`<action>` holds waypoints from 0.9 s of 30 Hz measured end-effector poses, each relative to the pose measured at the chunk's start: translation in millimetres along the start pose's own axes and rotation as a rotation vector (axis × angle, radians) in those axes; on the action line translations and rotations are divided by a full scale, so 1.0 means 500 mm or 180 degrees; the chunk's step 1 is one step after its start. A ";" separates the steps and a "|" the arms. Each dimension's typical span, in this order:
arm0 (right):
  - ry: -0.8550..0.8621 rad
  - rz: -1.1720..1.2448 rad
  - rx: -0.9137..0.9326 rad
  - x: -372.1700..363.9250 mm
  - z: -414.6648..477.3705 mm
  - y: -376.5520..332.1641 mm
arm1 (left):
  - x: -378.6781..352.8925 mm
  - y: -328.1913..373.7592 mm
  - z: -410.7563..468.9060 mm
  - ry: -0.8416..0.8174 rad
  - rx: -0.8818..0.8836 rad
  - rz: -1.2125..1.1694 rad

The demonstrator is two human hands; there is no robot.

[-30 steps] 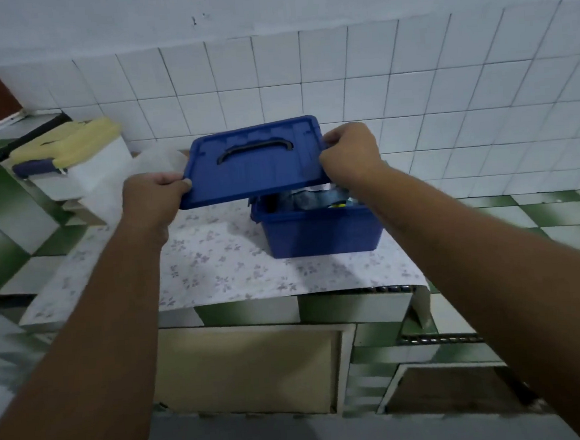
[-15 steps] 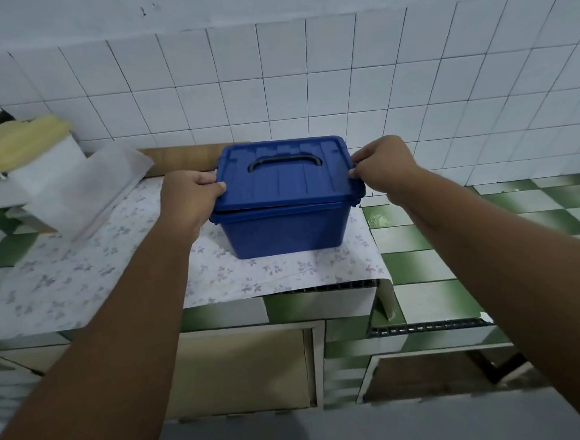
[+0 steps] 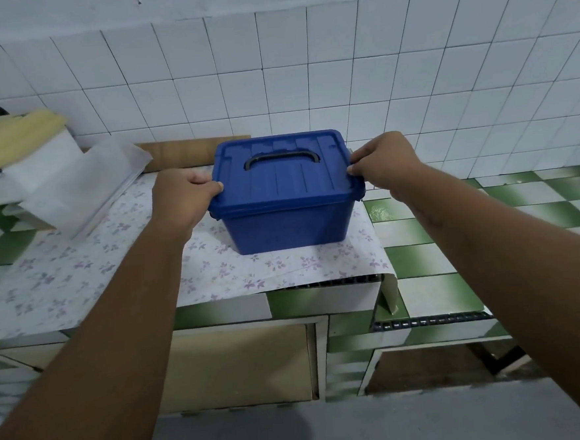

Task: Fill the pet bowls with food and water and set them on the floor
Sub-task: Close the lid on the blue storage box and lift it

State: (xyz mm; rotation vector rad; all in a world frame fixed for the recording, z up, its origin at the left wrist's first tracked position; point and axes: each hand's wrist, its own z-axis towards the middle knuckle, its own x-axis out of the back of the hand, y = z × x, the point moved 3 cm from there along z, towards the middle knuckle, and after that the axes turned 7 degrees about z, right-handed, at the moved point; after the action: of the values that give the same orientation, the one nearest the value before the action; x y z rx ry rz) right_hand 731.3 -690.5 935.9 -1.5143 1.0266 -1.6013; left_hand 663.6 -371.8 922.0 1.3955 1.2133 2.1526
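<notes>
Blue storage box [image 3: 289, 226] sits on the floral liner [image 3: 80, 279] on the tabletop [image 3: 421, 258], lid [image 3: 278, 176] seated on top. No pet bowls, food or water in view, so can't confirm any filling or floor placement. My read: box handling only, bowls all left to do. Left hand [image 3: 181, 200] and right hand [image 3: 386, 165] each clamp a lid end, fingers [image 3: 211, 187] curled tight over the rim by the side latches [image 3: 360, 194].
</notes>
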 end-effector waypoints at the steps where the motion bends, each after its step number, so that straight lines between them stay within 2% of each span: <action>1: -0.0009 0.0014 -0.0029 0.000 0.000 0.003 | 0.000 -0.005 0.003 -0.0026 0.0011 0.0019; 10: 0.0121 0.0245 -0.0128 -0.002 0.013 0.016 | -0.003 -0.019 0.008 -0.0044 0.0157 -0.0089; 14: 0.0305 0.0491 -0.0363 -0.007 0.021 0.031 | 0.004 -0.042 0.016 -0.0175 0.0840 -0.0628; 18: 0.0078 0.0866 -0.0947 -0.024 0.012 0.046 | -0.008 -0.066 0.009 -0.0818 0.1521 -0.1408; 21: -0.0069 0.0996 -0.1088 -0.030 0.001 0.037 | -0.013 -0.055 0.001 -0.0954 0.1500 -0.1688; 27: 0.0308 0.0540 -0.0841 -0.027 0.011 0.026 | -0.009 -0.037 0.015 -0.0465 0.1208 -0.1396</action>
State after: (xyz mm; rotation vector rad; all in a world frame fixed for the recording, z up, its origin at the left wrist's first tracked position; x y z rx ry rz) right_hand 737.5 -684.9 918.2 -1.4836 1.4281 -1.4760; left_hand 668.7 -360.2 906.3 1.2427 1.7409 1.5547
